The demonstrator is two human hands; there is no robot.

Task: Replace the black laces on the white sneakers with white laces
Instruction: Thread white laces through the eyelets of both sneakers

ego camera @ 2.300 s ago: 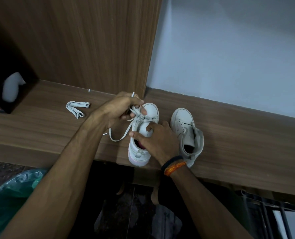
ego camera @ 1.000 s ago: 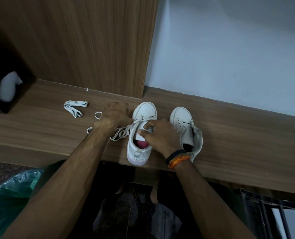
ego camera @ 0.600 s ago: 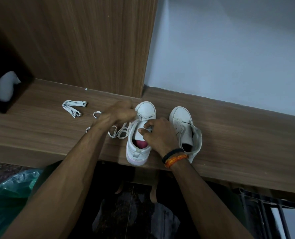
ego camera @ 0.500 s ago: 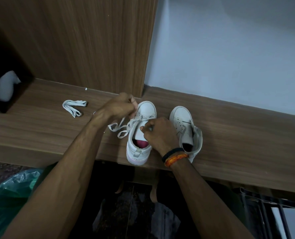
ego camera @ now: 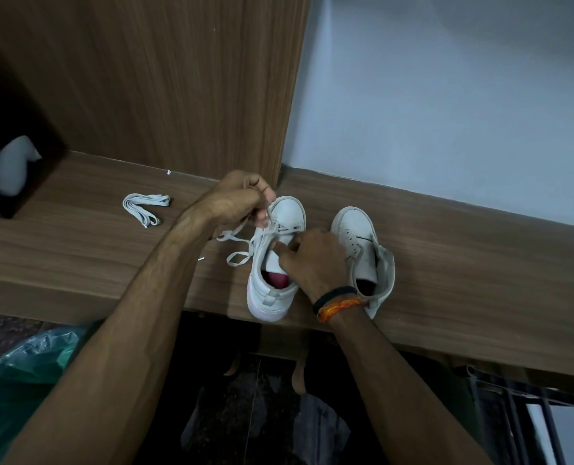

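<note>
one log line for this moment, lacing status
step: lacing left sneaker | left hand: pulls white lace | right hand: steadies sneaker | right sneaker: unlaced | spare lace: on shelf

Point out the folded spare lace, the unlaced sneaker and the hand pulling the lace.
folded spare lace (ego camera: pixel 145 208), head view, middle of bundle.
unlaced sneaker (ego camera: pixel 352 223), head view, toe cap.
left hand (ego camera: pixel 237 199), head view, back of hand.
</note>
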